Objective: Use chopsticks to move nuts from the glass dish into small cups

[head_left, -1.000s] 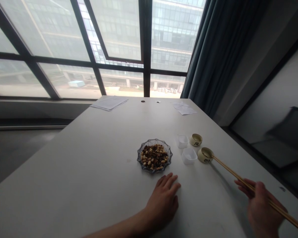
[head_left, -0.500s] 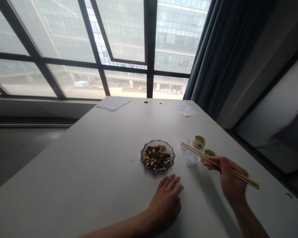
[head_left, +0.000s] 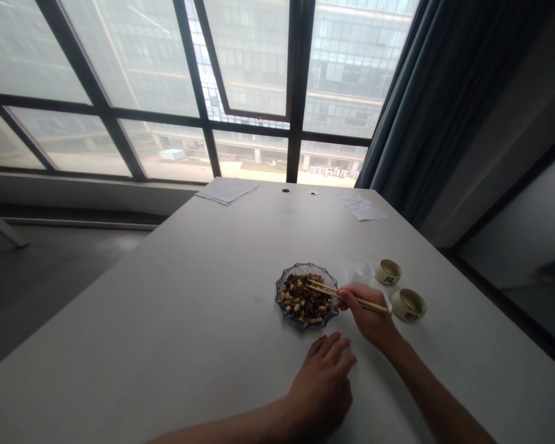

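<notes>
A pair of wooden chopsticks (head_left: 351, 297) is in my right hand (head_left: 367, 314), fingers closed around them. Their tips reach into the mixed nuts and dark seeds (head_left: 300, 302) that fill a scalloped glass bowl (head_left: 283, 316). Just below the bowl, my left hand (head_left: 326, 376) rests on the white table with its fingers spread, holding nothing. Right of the bowl stands a clear plastic cup (head_left: 361, 271); a second clear one is mostly hidden behind my right hand. Two small ceramic cups with dark characters, one farther back (head_left: 388, 272) and one nearer (head_left: 409, 306), stand beyond.
Stacked papers (head_left: 229, 191) lie at the table's far left and another sheet (head_left: 361, 207) at its far right. Two round cable holes are near the back edge. Behind are large windows (head_left: 254, 61) and a dark curtain (head_left: 425, 105).
My right hand has moved left, taking the chopsticks from above the clear cups to the nuts in the bowl. My left hand stays by the bowl. The view has shifted slightly.
</notes>
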### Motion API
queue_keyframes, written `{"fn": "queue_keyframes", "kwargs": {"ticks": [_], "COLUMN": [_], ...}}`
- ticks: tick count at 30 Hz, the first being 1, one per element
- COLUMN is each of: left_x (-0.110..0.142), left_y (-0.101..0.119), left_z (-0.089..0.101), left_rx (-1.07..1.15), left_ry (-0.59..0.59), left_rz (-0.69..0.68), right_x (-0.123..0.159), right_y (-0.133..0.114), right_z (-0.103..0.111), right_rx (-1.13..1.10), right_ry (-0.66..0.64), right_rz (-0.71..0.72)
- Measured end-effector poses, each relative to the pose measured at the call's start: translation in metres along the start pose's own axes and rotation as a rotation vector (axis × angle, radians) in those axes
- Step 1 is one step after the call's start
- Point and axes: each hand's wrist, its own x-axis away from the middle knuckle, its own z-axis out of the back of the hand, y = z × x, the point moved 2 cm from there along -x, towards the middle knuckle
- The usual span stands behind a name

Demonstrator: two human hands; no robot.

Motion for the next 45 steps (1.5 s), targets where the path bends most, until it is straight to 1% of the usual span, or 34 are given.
{"fn": "queue_keyframes", "kwargs": {"ticks": [8,15,20,24,26,28,32,34,37,39,42,45], "left_x": [-0.001,-0.001,-0.001,-0.001,-0.001,-0.001,0.000,0.000,0.000,0.000,0.000,0.000], "left_y": [0.001,0.001,0.001,0.000,0.000,0.001,0.001,0.000,-0.002,-0.003,-0.004,-0.005], "left_z": [0.001,0.002,0.003,0.002,0.001,0.001,0.003,0.003,0.003,0.003,0.002,0.003], "left_rx": [0.000,0.014,0.032,0.024,0.017,0.011,0.011,0.012,0.014,0.014,0.010,0.009], "left_ry": [-0.026,0.009,0.021,0.015,0.013,0.013,-0.004,-0.018,-0.031,-0.033,-0.029,-0.027], "left_rz": [0.009,-0.005,-0.004,-0.014,-0.017,-0.016,-0.010,-0.008,0.006,0.015,0.017,0.014], "right_x": [0.004,0.008,0.012,0.016,0.019,0.025,0.048,0.064,0.091,0.108,0.129,0.144], "right_y": [-0.013,-0.012,-0.005,-0.004,-0.008,-0.015,-0.030,-0.030,-0.019,-0.007,0.009,0.022], "right_z": [-0.002,-0.009,-0.014,-0.008,0.001,0.016,0.061,0.086,0.119,0.134,0.146,0.145], "right_rx": [0.082,0.093,0.074,0.039,-0.013,-0.059,-0.059,-0.035,-0.039,-0.099,-0.180,-0.195], "right_ry": [-0.022,0.004,0.074,0.156,0.235,0.351,0.597,0.721,0.883,0.986,1.079,1.120], "right_rz": [0.055,0.044,0.015,-0.010,-0.032,-0.053,-0.097,-0.132,-0.185,-0.203,-0.227,-0.288]}}
